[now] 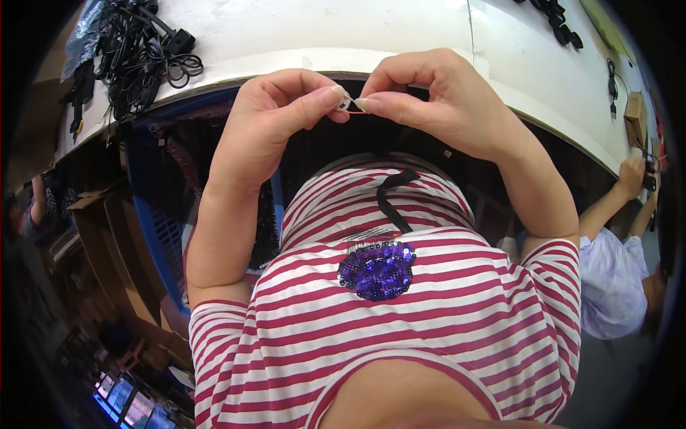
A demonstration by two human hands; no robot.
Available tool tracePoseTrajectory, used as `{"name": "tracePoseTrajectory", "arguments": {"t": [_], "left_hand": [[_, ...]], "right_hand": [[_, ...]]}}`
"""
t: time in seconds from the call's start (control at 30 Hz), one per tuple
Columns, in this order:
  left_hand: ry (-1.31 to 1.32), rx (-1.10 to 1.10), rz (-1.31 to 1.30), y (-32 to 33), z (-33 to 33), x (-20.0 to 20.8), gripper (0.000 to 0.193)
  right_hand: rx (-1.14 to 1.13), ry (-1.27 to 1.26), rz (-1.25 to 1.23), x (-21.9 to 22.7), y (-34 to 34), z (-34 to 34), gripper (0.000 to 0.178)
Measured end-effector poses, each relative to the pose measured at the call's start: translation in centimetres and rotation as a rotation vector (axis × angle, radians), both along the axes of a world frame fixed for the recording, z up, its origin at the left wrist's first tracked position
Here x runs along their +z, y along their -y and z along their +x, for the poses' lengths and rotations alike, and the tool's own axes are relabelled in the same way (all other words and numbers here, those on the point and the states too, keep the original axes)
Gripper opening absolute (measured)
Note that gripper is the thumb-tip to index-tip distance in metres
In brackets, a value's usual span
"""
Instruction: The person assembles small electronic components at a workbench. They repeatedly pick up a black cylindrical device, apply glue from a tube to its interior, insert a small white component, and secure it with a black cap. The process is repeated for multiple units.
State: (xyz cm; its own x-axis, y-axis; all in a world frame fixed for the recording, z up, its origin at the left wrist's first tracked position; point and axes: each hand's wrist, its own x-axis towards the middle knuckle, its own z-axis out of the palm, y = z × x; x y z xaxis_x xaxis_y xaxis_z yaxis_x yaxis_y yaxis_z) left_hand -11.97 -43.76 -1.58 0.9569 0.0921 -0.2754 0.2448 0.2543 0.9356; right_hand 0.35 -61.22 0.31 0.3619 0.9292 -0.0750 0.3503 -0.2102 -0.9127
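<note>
Just off the near edge of the white table [286, 36], my two hands meet over my lap. My left hand [282, 111] is closed, pinching a small white and silvery part [344, 104] between thumb and forefinger. Its exact kind is too small to make out. Thin wires [353, 112], one of them orange-red and one pale, run from that part toward my right hand [436, 100]. The right thumb and forefinger are pressed together on the wire ends, with the other fingers curled in.
A heap of black cables [146, 61] lies at the table's far left. Black pieces [561, 27] and a black cable [612, 89] lie at right. Below the left side are a blue plastic crate [158, 232] and cardboard boxes [118, 239]. A co-worker [611, 286] handles a black item at far right.
</note>
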Motion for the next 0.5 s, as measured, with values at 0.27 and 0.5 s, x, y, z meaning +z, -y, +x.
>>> {"name": "tracePoseTrajectory", "arguments": {"t": [0.27,0.5], "left_hand": [[-0.005,-0.103,0.246,0.17,0.08,0.61,0.012],[-0.022,-0.118,0.083,0.18,-0.1,0.07,0.016]], "right_hand": [[0.008,0.039,-0.004,-0.43,0.17,0.29,0.017],[-0.013,0.024,-0.022,-0.15,0.32,0.02,0.016]]}}
